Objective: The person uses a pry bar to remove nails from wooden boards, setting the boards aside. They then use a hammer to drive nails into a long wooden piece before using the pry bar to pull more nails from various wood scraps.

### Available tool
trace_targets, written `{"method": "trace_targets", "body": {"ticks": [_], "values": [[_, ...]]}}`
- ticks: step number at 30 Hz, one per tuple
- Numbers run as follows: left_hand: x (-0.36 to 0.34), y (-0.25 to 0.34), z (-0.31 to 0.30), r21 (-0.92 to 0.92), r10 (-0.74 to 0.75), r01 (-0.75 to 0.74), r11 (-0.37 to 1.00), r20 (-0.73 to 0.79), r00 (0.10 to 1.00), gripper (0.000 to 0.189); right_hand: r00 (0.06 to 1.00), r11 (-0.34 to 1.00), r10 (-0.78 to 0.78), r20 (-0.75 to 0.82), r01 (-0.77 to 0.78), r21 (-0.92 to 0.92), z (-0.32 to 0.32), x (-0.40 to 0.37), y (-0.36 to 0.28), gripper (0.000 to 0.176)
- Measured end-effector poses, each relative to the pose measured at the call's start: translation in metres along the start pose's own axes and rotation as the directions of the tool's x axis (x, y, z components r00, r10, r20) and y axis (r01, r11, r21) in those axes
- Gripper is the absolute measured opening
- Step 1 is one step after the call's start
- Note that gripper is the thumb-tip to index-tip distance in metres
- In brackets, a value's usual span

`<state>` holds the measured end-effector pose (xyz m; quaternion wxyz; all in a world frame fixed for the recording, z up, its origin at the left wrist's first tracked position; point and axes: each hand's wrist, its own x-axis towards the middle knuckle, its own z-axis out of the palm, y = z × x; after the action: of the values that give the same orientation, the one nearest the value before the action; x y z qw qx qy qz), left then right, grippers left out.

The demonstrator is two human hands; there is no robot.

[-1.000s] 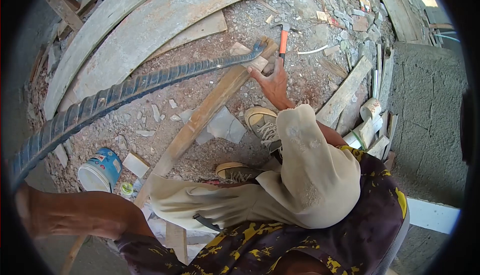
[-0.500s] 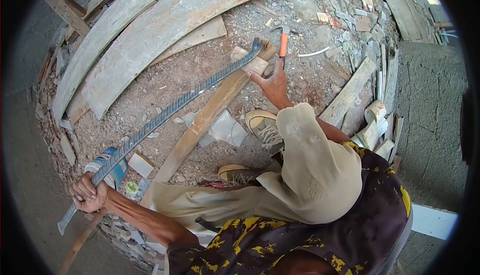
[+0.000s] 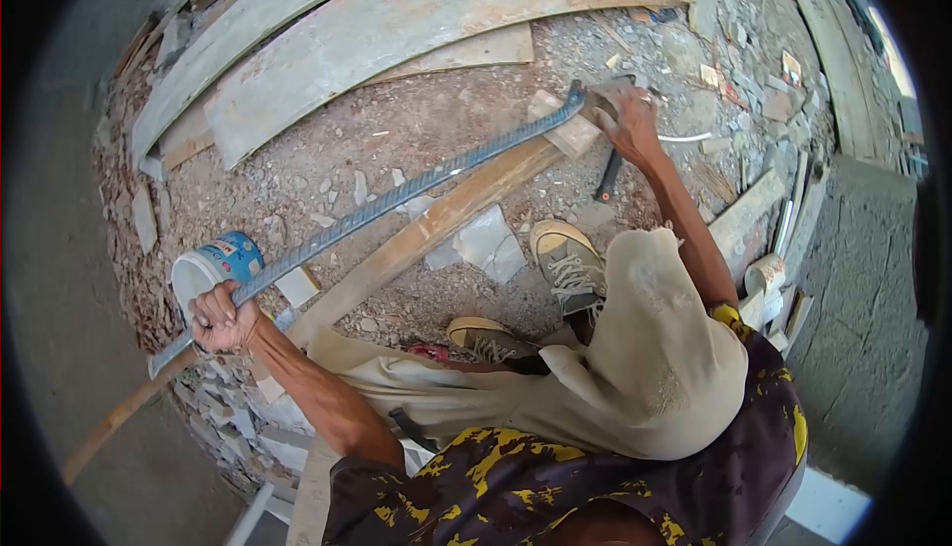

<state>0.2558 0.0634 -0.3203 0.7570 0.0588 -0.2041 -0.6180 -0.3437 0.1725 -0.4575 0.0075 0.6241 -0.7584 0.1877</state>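
Note:
A ribbed steel pry bar [image 3: 397,196] runs diagonally across the view. My left hand [image 3: 224,318] is wrapped around its lower-left end. Its hooked far end rests at a small wooden block [image 3: 572,136] on a long wooden beam [image 3: 426,234]. My right hand [image 3: 631,127] is at the beam's far end, fingers curled over it beside the hook; the fingertips are partly hard to make out. A hammer [image 3: 608,177] lies by that hand, its dark handle end showing below the wrist and the rest mostly hidden.
Long curved-looking boards [image 3: 446,25] lie beyond the beam. A blue and white bucket [image 3: 233,256] lies tipped near my left hand. Broken tile [image 3: 491,246] and rubble cover the ground around my shoes [image 3: 570,263]. Planks [image 3: 749,211] lie at the right by a concrete surface [image 3: 858,268].
My right hand has moved from beside the block to the beam's far end, over the hammer. My left hand keeps its grip on the pry bar. The view has shifted.

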Motion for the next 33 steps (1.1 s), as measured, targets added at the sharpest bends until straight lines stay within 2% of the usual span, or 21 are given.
{"method": "trace_targets", "body": {"ticks": [1, 2, 4, 6, 7, 8, 10, 11, 12, 13, 15, 16, 17, 19, 20, 25, 26, 28, 30, 32, 33], "values": [[-0.002, -0.002, 0.004, 0.024, 0.006, -0.006, 1.0, -0.007, 1.0, 0.023, 0.993, 0.986, -0.032, 0.115, 0.012, 0.168, -0.005, 0.02, 0.006, 0.026], [-0.003, -0.002, 0.007, 0.041, 0.014, -0.014, 0.999, 0.0, 1.0, 0.021, 0.974, 0.989, -0.104, 0.201, 0.081, 0.12, -0.014, 0.036, 0.007, 0.021], [-0.006, -0.002, 0.016, 0.059, 0.023, -0.026, 0.998, 0.05, 0.998, 0.021, 0.953, 0.957, -0.289, 0.088, 0.288, 0.019, -0.016, 0.054, 0.028, 0.018], [-0.009, -0.002, 0.029, 0.09, -0.006, -0.005, 0.996, 0.123, 0.992, 0.022, 0.98, 0.981, -0.189, -0.057, 0.186, -0.057, -0.043, 0.081, 0.024, 0.014], [-0.012, -0.002, 0.035, 0.096, 0.023, -0.034, 0.995, 0.113, 0.993, 0.022, 0.962, 0.97, -0.241, -0.126, 0.237, -0.045, -0.067, 0.098, 0.009, 0.014], [-0.013, -0.003, 0.041, 0.09, 0.022, -0.031, 0.995, 0.099, 0.995, 0.022, 0.909, 0.947, -0.292, -0.298, 0.317, 0.04, -0.081, 0.108, -0.005, 0.016], [-0.019, -0.002, 0.046, 0.095, 0.039, -0.048, 0.994, 0.088, 0.995, 0.021, 0.982, 0.929, 0.103, -0.157, -0.039, 0.367, -0.113, 0.117, -0.066, 0.02], [-0.02, -0.002, 0.048, 0.108, 0.048, -0.054, 0.993, 0.065, 0.997, 0.021, 0.984, 0.925, 0.078, -0.16, -0.011, 0.381, -0.116, 0.125, -0.092, 0.02], [-0.023, -0.001, 0.052, 0.124, 0.058, -0.062, 0.99, 0.041, 0.997, 0.021, 0.956, 0.718, 0.167, -0.241, 0.05, 0.694, -0.119, 0.132, -0.117, 0.022], [-0.026, -0.002, 0.057, 0.134, 0.076, -0.075, 0.988, -0.002, 0.997, 0.022, 0.921, 0.408, 0.28, -0.271, 0.141, 0.902, -0.122, 0.139, -0.144, 0.024], [-0.03, -0.004, 0.064, 0.14, 0.088, -0.087, 0.986, -0.002, 0.996, 0.022, 0.926, 0.065, 0.259, -0.276, 0.268, 0.961, -0.131, 0.158, -0.206, 0.025], [-0.032, -0.005, 0.066, 0.133, 0.07, -0.067, 0.989, -0.019, 0.997, 0.022, 0.926, 0.01, 0.213, -0.313, 0.318, 0.948, -0.135, 0.164, -0.246, 0.024], [-0.034, -0.006, 0.067, 0.133, 0.071, -0.068, 0.989, -0.025, 0.997, 0.021, 0.921, -0.006, 0.065, -0.384, 0.386, 0.923, -0.138, 0.171, -0.287, 0.022], [-0.036, -0.006, 0.068, 0.126, 0.086, -0.08, 0.989, -0.042, 0.995, 0.02, 0.872, 0.2, -0.381, -0.307, 0.402, 0.894, -0.15, 0.176, -0.365, 0.036], [-0.039, -0.006, 0.068, 0.109, 0.085, -0.078, 0.991, -0.06, 0.995, 0.02, 0.754, 0.231, -0.615, -0.229, 0.45, 0.862, -0.149, 0.179, -0.397, 0.044], [-0.04, -0.007, 0.076, 0.113, 0.111, -0.102, 0.988, -0.071, 0.991, 0.021, 0.668, 0.301, -0.703, -0.244, 0.59, 0.749, -0.114, 0.171, -0.399, 0.058], [-0.04, -0.008, 0.078, 0.104, 0.101, -0.095, 0.99, -0.058, 0.993, 0.02, 0.726, 0.427, -0.671, -0.148, 0.542, 0.724, -0.117, 0.167, -0.365, 0.054], [-0.043, -0.005, 0.08, 0.099, 0.08, -0.074, 0.992, -0.06, 0.995, 0.02, 0.864, 0.655, -0.46, -0.202, 0.485, 0.58, -0.096, 0.153, -0.284, 0.046], [-0.041, -0.007, 0.084, 0.132, 0.093, -0.091, 0.987, -0.003, 0.996, 0.017, 0.972, 0.866, -0.135, -0.194, 0.211, 0.454, -0.076, 0.118, -0.193, 0.046], [-0.037, -0.009, 0.098, 0.149, 0.127, -0.127, 0.981, 0.014, 0.992, 0.021, 0.963, 0.956, -0.046, -0.265, 0.119, 0.269, -0.044, 0.067, -0.108, 0.046], [-0.035, -0.009, 0.111, 0.177, 0.152, -0.152, 0.973, 0.013, 0.988, 0.022, 0.993, 0.937, 0.014, -0.114, 0.027, 0.348, -0.032, 0.037, -0.086, 0.045]]}}
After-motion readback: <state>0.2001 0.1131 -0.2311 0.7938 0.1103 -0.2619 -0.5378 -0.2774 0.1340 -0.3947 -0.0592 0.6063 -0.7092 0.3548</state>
